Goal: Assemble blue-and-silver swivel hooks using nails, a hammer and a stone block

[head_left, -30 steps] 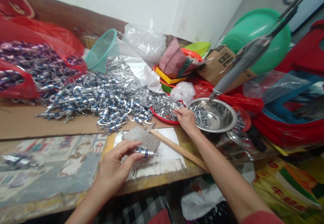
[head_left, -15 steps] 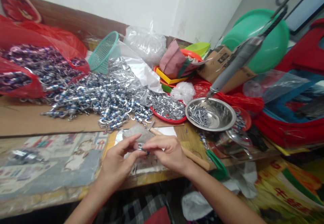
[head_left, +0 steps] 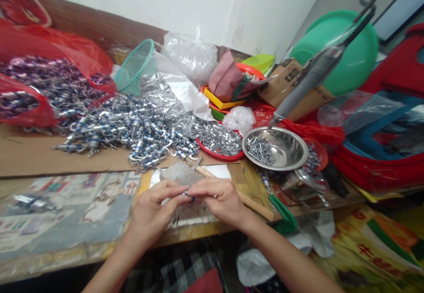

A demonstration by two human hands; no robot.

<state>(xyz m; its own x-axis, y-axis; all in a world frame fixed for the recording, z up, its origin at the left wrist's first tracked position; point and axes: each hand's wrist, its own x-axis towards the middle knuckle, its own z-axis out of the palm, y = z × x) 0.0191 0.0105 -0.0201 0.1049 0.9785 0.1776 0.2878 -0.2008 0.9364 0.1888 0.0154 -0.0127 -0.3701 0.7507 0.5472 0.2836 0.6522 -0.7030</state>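
Note:
Both my left hand (head_left: pixel 159 207) and my right hand (head_left: pixel 220 198) pinch one small metal piece (head_left: pixel 186 193) between them, just above the front of the bench. It is silvery with a dark or blue part; my fingers cover most of it, so its exact kind is unclear. Under and behind my hands lie a grey stone block (head_left: pixel 180 174) and a hammer (head_left: pixel 256 206) with a wooden handle. Beyond is a big heap of silver-and-blue metal fittings with curved hooks (head_left: pixel 132 125). A similar fitting (head_left: pixel 35 204) lies alone at the left.
Right of the heap, a red tray (head_left: pixel 217 155) holds small metal parts. A steel bowl (head_left: pixel 298 149) with pins stands beside it, under a hanging grey electric screwdriver (head_left: pixel 304 79). A red bag (head_left: pixel 43 112) of purple fittings and a teal basket (head_left: pixel 132 70) sit back left.
The fingers of my left hand have closed in on the small piece, where they were more spread before. My right hand keeps its pinch in nearly the same place.

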